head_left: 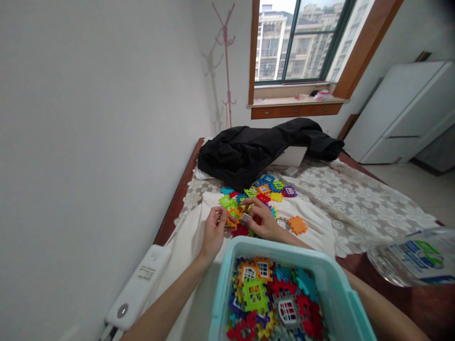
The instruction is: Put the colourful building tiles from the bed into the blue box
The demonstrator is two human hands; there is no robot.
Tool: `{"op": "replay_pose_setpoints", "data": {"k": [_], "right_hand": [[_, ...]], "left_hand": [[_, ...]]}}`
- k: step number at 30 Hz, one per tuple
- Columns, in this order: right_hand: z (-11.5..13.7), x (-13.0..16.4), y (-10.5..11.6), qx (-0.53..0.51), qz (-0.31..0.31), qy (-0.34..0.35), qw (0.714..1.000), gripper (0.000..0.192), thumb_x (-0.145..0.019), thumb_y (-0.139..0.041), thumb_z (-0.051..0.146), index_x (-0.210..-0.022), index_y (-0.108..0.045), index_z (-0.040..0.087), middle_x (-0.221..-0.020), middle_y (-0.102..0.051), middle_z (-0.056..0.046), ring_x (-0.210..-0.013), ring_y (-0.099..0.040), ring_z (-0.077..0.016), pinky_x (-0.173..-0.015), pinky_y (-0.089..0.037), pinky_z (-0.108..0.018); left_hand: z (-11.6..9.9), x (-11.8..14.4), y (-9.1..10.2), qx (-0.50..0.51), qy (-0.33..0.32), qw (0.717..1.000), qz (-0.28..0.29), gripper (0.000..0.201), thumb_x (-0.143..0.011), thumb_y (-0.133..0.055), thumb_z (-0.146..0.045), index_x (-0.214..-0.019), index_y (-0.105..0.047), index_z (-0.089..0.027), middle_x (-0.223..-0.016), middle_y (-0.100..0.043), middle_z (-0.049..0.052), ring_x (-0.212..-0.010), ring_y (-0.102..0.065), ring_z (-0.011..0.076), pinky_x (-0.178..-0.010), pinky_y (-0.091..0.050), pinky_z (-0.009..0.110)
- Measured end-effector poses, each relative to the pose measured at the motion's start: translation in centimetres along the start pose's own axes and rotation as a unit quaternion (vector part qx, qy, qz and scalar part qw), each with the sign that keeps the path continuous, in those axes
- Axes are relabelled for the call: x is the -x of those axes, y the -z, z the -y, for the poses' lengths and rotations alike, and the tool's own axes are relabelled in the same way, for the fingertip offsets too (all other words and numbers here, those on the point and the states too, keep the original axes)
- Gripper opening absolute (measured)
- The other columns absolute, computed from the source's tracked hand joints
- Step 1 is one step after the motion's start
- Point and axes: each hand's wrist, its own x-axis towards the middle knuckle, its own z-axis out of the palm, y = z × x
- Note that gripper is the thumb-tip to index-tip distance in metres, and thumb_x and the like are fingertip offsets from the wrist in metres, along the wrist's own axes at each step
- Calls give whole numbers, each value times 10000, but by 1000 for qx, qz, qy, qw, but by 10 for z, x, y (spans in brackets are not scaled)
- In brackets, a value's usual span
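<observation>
My left hand [214, 228] pinches an orange interlocking building piece [233, 219] at its left edge; some green shows at its middle. My right hand [262, 219] holds a small white window-grid piece [245, 218] between thumb and fingers, close to the orange piece's right side. Whether the two pieces touch I cannot tell. Beyond my hands lies a spread of colourful notched pieces [263, 189]. A red piece [241, 230] lies just below my hands. Right of my right wrist are a grey piece with a white window [282, 224] and a solid orange piece [297, 225].
A light teal bin [236, 243] full of mixed pieces stands nearest me, between my forearms. Black cloth [245, 149] lies across the back of the table. A clear plastic bottle [414, 258] is at the right, a white power strip [142, 284] at the left by the wall.
</observation>
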Motion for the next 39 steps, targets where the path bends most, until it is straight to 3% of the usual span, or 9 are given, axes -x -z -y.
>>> {"op": "replay_pose_setpoints", "data": {"k": [2, 8, 12, 15, 18, 22, 26, 31, 39], "right_hand": [[1, 0, 0, -15, 5, -1, 1000, 299, -929, -596, 229, -690, -417, 243, -1192, -692, -99, -989, -660, -247, -841, -519, -402], [0, -2, -1, -16, -21, 2, 1000, 381, -978, -578, 297, -659, -377, 249, -867, -701, -63, -755, -629, -202, -676, -469, -340], [-2, -2, -3, -17, -27, -11, 999, 345, -969, -643, 388, -715, -463, 241, -866, -658, -49, -786, -613, -196, -700, -480, -331], [-6, -1, -5, -37, -42, -43, 998, 265, -904, -760, 432, -901, -578, 239, -854, -642, -16, -731, -599, -180, -651, -482, -305], [-9, -1, -5, -29, -50, -49, 997, 229, -940, -734, 421, -1050, -638, 246, -864, -670, -21, -725, -614, -186, -639, -497, -306], [-7, -4, -1, 4, -32, 0, 999, 143, -1026, -613, 331, -973, -707, 239, -917, -720, -67, -837, -661, -213, -747, -531, -346], [-6, -4, -1, 16, -34, -16, 999, 115, -1017, -633, 315, -1014, -714, 234, -929, -750, -63, -821, -681, -209, -744, -534, -338], [-14, 2, -5, 22, -24, -56, 998, 130, -972, -702, 350, -1004, -685, 225, -894, -746, -48, -779, -681, -203, -702, -526, -318], [-27, 10, -10, 53, 10, -20, 998, 74, -977, -672, 301, -967, -669, 228, -837, -713, -39, -711, -632, -185, -647, -493, -300]], "left_hand": [[0, 0, 0, -13, -2, 1000, 16, 364, -947, -663, -540, -1060, -580, -204, -838, -775, 34, -792, -766, 204, -631, -589, 255], [2, 0, -1, -14, -17, 997, 78, 379, -876, -790, -373, -1164, -630, -185, -1028, -781, 79, -976, -751, 219, -866, -583, 307], [9, -2, 0, -7, -22, 996, 88, 417, -843, -814, -300, -1206, -646, -182, -1135, -754, 96, -1055, -728, 226, -932, -573, 325], [13, -4, 1, 10, -29, 996, 89, 426, -834, -814, -270, -1217, -647, -187, -1204, -729, 96, -1088, -713, 216, -980, -563, 328], [12, -4, 1, 18, -29, 996, 88, 438, -826, -815, -249, -1224, -641, -191, -1185, -735, 90, -1087, -713, 210, -975, -567, 314], [11, -5, 0, 17, -12, 997, 73, 433, -838, -805, -262, -1220, -615, -192, -1199, -740, 103, -989, -746, 197, -869, -600, 287], [12, -5, 0, 19, 7, 998, 58, 450, -851, -803, -330, -1224, -592, -191, -1268, -710, 117, -868, -761, 176, -750, -633, 280], [12, -3, -1, 35, 16, 995, 93, 449, -879, -787, -370, -1238, -586, -190, -1155, -767, 110, -975, -764, 216, -795, -638, 295], [11, -2, -2, 60, 15, 991, 122, 474, -890, -787, -364, -1283, -590, -185, -1166, -788, 134, -1038, -773, 239, -941, -604, 348]]}}
